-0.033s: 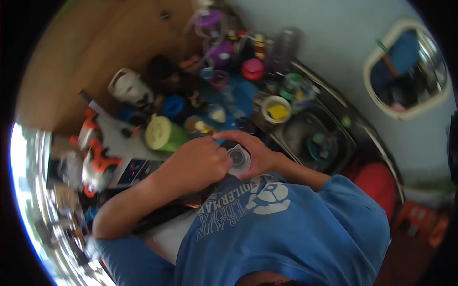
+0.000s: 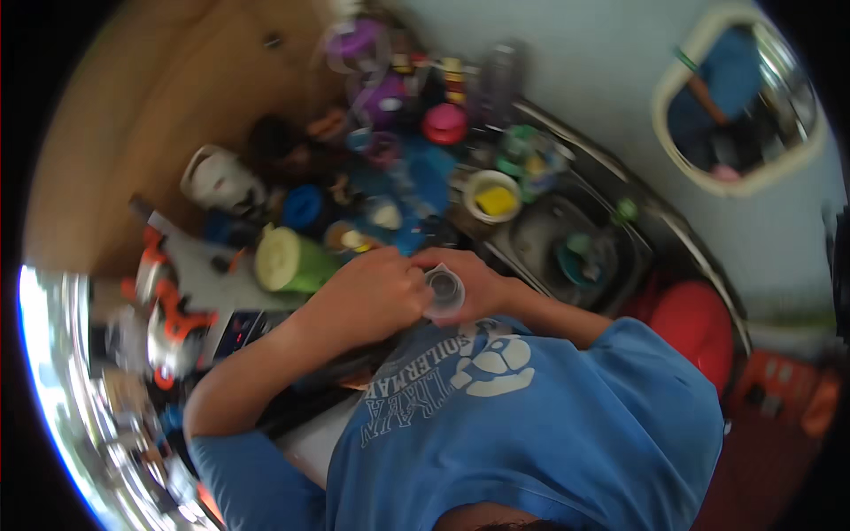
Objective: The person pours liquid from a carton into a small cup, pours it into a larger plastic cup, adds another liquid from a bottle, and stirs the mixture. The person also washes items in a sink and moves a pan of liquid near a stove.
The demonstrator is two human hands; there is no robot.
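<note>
In front of my chest is a small clear plastic cup [image 2: 444,295], its round opening facing up and a pointed bit of film or rim at its far side. My right hand [image 2: 478,285] wraps round the cup from the right, its fingers closed on the cup's far side. My left hand [image 2: 379,285] is curled against the cup's left side, and its fingertips meet those of the right. Whatever the left fingers pinch is hidden behind the knuckles.
Beyond my hands stand a green pitcher [image 2: 292,261], a blue-lidded container [image 2: 304,206] and a pink-lidded jar [image 2: 444,124]. A white bowl with a yellow sponge [image 2: 496,201] sits beside the sink [image 2: 540,234]. Orange-and-white pots [image 2: 168,341] stand left; a mirror [image 2: 673,97] hangs right.
My right fingers have drawn in from a wider spread and now curl close to the left hand. The cup shows slightly more upright. The whole view has shifted a little.
</note>
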